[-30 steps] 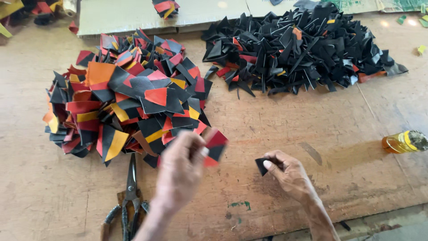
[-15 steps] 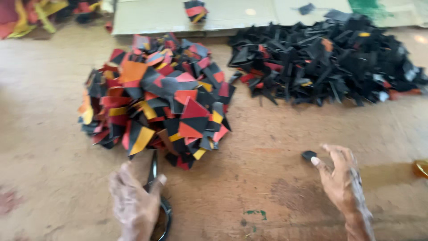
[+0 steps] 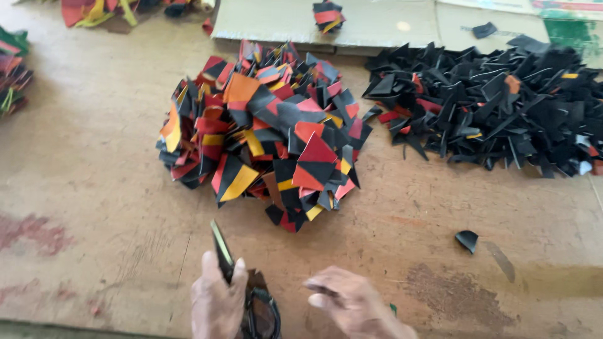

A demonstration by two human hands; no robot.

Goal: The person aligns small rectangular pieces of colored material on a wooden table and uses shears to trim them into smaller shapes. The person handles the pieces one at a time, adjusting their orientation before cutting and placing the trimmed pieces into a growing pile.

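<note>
Gripping: the scissors [image 3: 221, 251] are held tight by the left hand [image 3: 217, 304], blades pointing up, low on the bench [image 3: 94, 188].
Right hand [image 3: 352, 301]: loosely curled, holding nothing.
Colourful pile [image 3: 264, 132]: above the hands.
Small black scrap [image 3: 467, 240]: lying alone, right.

near heap [image 3: 267, 132]: red, orange, yellow, black patches | far heap [image 3: 496, 107]: mostly black | table [image 3: 94, 188]: worn brown
</note>
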